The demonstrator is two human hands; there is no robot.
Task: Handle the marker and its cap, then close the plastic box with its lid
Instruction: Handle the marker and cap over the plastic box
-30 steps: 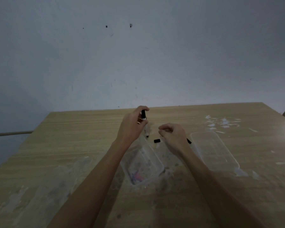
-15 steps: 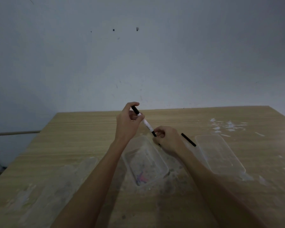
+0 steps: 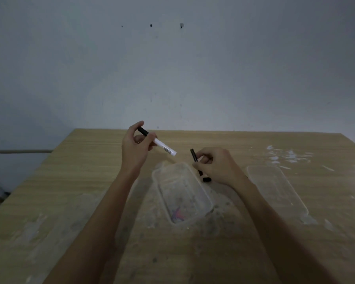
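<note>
White-barrelled marker [image 3: 158, 142] pinched in left hand [image 3: 136, 149], raised above wooden table [image 3: 74, 181], tilted down-right. Black cap [image 3: 193, 155] pinched in right hand [image 3: 216, 166], apart from marker. Clear plastic box [image 3: 181, 193] open below; lid [image 3: 275, 188] flat to its right.

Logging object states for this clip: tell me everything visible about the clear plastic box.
The box is a clear, shallow rectangular plastic tub with rounded corners and a raised rim. It is open, with no lid on it, and sits flat on the wooden table between the two forearms, its long side running diagonally. A small pink and purple item lies at its near end. Neither hand touches it; the lid lies apart to its right.
</note>
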